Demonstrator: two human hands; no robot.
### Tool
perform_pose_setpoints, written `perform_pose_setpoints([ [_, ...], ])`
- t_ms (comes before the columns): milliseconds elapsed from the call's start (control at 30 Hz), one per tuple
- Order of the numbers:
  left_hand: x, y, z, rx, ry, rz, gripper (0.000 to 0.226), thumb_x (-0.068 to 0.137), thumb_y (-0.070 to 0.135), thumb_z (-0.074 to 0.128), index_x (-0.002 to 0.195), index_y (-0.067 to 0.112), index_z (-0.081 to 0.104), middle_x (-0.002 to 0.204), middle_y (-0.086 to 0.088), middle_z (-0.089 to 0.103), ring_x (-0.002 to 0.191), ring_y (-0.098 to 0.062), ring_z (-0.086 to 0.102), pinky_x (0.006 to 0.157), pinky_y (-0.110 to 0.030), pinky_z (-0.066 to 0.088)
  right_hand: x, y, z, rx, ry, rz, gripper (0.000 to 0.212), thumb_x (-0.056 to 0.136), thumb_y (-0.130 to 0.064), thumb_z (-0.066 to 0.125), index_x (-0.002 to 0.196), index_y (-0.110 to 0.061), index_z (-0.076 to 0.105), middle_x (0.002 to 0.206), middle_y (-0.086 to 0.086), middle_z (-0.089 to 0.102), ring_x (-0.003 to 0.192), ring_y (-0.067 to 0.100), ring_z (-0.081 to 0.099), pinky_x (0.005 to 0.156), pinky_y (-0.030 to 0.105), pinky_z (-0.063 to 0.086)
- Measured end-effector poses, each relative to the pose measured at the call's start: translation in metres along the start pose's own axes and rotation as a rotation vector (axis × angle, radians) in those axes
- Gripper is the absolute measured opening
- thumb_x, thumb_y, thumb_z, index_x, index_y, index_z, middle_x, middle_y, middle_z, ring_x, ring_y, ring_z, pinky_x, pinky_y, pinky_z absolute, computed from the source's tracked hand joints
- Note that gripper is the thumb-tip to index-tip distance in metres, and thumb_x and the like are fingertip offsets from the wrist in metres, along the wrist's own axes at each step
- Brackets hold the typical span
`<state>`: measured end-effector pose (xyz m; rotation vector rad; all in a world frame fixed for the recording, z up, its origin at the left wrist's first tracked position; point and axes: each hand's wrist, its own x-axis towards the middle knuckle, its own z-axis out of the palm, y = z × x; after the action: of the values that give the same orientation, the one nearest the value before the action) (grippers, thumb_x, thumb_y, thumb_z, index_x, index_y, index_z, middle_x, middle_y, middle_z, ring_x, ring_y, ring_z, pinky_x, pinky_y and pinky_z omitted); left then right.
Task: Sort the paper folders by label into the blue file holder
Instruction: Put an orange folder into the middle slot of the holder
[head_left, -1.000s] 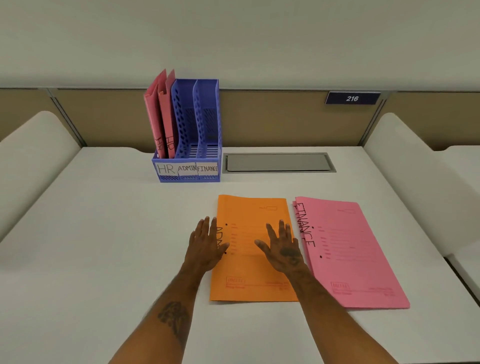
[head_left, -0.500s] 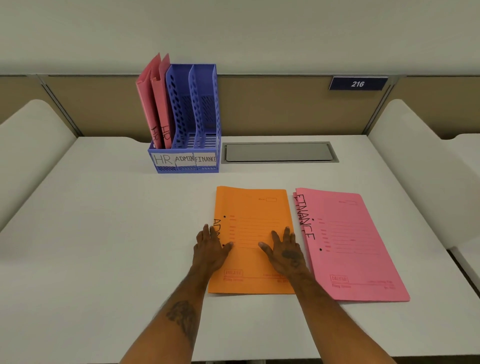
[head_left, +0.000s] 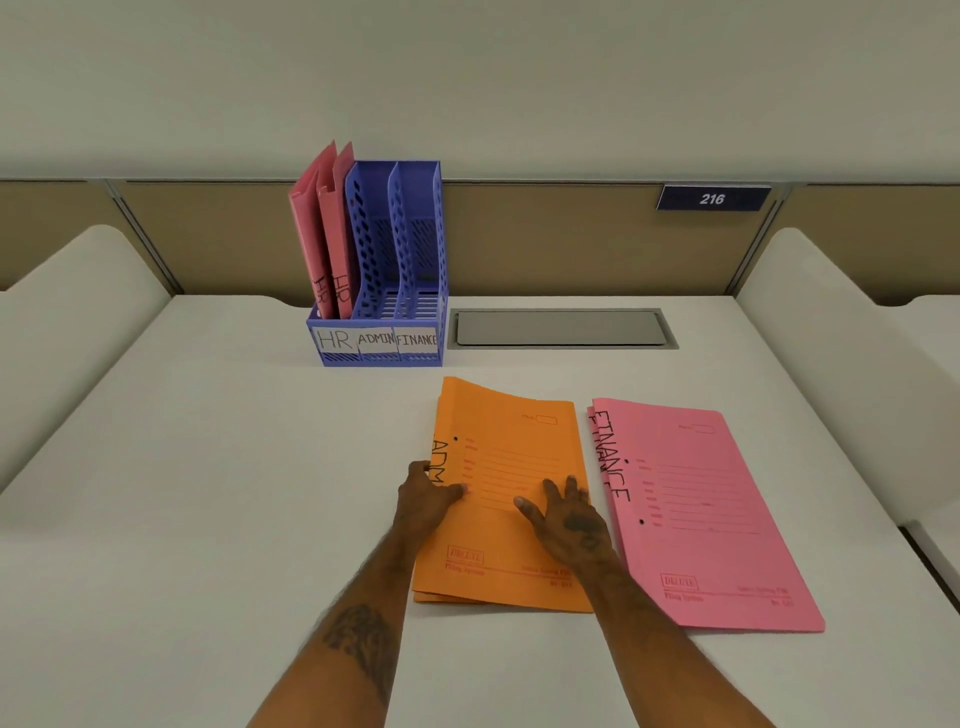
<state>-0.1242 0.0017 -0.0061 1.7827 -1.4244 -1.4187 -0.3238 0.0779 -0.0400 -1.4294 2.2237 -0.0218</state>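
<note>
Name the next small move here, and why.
Probably lift the orange folder toward the holder's ADMIN slot: the left hand grips its raised left edge, the right hand rests on top, and that slot looks empty.

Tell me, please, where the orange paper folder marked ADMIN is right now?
In the head view, the orange paper folder lies on the white desk in front of the blue file holder, left of the pink FINANCE folder, under both hands.
</note>
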Motion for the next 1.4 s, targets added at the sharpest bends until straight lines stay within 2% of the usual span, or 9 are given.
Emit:
perform_pose_setpoints([
  [133, -0.007, 0.008, -0.002, -0.016, -0.022, 0.06, 0.048, 0.085, 0.02, 0.075, 0.128, 0.012, 0.055, 0.127, -0.012, 0.065, 0.109, -0.032, 0.066, 0.097, -0.052, 0.052, -0.001, -0.002, -0.007, -0.014, -0.038, -0.017, 0.085, 0.085, -0.079, 0.02, 0.15, -0.024, 0.021, 0.161, 0.014, 0.009, 0.145, 0.039, 0.016, 0.112, 0.054, 0.028],
  [233, -0.012, 0.018, -0.005, -0.052, 0.004, 0.08, 0.05, 0.086, 0.019, 0.073, 0.131, 0.01, 0.052, 0.129, -0.012, 0.064, 0.11, -0.032, 0.065, 0.097, -0.053, 0.053, 0.001, -0.011, -0.023, -0.055, -0.026, -0.041, 0.086, 0.085, -0.079, 0.018, 0.145, -0.021, 0.032, 0.159, 0.013, 0.017, 0.14, 0.036, 0.029, 0.109, 0.054, 0.032],
  [333, -0.019, 0.032, -0.007, -0.054, 0.044, 0.13, 0.053, 0.089, 0.023, 0.071, 0.136, 0.012, 0.047, 0.133, -0.011, 0.06, 0.113, -0.031, 0.063, 0.097, -0.051, 0.053, 0.007, -0.037, -0.05, -0.062, 0.064, -0.118, 0.086, 0.084, -0.08, 0.017, 0.139, -0.019, 0.044, 0.155, 0.011, 0.028, 0.133, 0.032, 0.04, 0.101, 0.049, 0.04],
  [500, -0.028, 0.057, -0.016, -0.137, 0.11, 0.201, 0.049, 0.093, 0.025, 0.065, 0.136, 0.016, 0.044, 0.132, -0.009, 0.059, 0.111, -0.027, 0.062, 0.093, -0.044, 0.054, 0.015, -0.105, -0.11, 0.029, 0.241, -0.23, 0.086, 0.083, -0.081, 0.019, 0.135, -0.019, 0.046, 0.133, 0.011, 0.054, 0.116, 0.031, 0.054, 0.087, 0.043, 0.046],
  [700, -0.032, 0.089, -0.036, -0.192, 0.161, 0.306, 0.036, 0.096, 0.027, 0.061, 0.127, 0.017, 0.046, 0.119, -0.003, 0.063, 0.109, -0.026, 0.063, 0.097, -0.049, 0.052, 0.012, -0.182, -0.177, 0.071, 0.385, -0.289, 0.088, 0.08, -0.083, 0.03, 0.131, -0.013, 0.047, 0.122, 0.014, 0.059, 0.107, 0.035, 0.057, 0.074, 0.04, 0.044],
  [833, -0.031, 0.101, -0.048, -0.154, 0.269, 0.428, 0.028, 0.094, 0.023, 0.062, 0.117, 0.018, 0.047, 0.107, -0.002, 0.067, 0.094, -0.023, 0.066, 0.086, -0.047, 0.056, 0.008, -0.225, -0.209, 0.155, 0.481, -0.273, 0.068, 0.085, -0.067, 0.047, 0.121, -0.01, 0.051, 0.117, 0.013, 0.061, 0.103, 0.033, 0.058, 0.071, 0.036, 0.04],
  [1033, -0.025, 0.098, -0.075, -0.047, 0.422, 0.564, 0.019, 0.094, 0.025, 0.059, 0.106, 0.028, 0.045, 0.084, 0.02, 0.058, 0.072, -0.001, 0.06, 0.065, -0.027, 0.049, 0.0, -0.276, -0.234, 0.22, 0.625, -0.269, 0.05, 0.087, -0.039, 0.056, 0.122, -0.004, 0.049, 0.11, 0.01, 0.062, 0.079, 0.02, 0.047, 0.062, 0.032, 0.039],
  [1267, -0.007, 0.089, -0.122, 0.068, 0.435, 0.668, 0.02, 0.096, 0.029, 0.058, 0.113, 0.027, 0.047, 0.092, 0.015, 0.059, 0.079, -0.004, 0.061, 0.061, -0.011, 0.044, -0.006, -0.331, -0.241, 0.316, 0.776, -0.179, 0.036, 0.084, -0.022, 0.06, 0.115, -0.006, 0.05, 0.1, 0.008, 0.063, 0.082, 0.024, 0.06, 0.058, 0.031, 0.046],
  [1400, 0.004, 0.088, -0.151, 0.113, 0.392, 0.736, 0.022, 0.097, 0.037, 0.056, 0.116, 0.029, 0.048, 0.092, 0.024, 0.052, 0.069, 0.012, 0.052, 0.058, -0.003, 0.036, -0.008, -0.357, -0.24, 0.331, 0.832, -0.168, 0.033, 0.087, -0.021, 0.058, 0.116, -0.006, 0.049, 0.1, 0.009, 0.062, 0.088, 0.027, 0.063, 0.059, 0.032, 0.046],
])
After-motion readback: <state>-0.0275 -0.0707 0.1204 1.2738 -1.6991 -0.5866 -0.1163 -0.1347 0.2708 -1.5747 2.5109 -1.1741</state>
